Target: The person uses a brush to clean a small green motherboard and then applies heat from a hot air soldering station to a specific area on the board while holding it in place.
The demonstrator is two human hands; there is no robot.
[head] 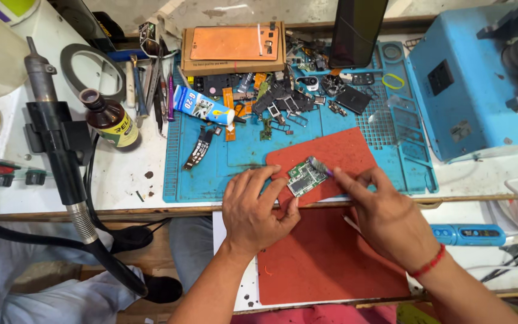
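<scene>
Head view: left hand (258,211) steadies circuit board (304,177).

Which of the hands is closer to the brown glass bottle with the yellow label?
Left. The left hand lies right of the brown glass bottle, below it in view; the right hand is farther right.
</scene>
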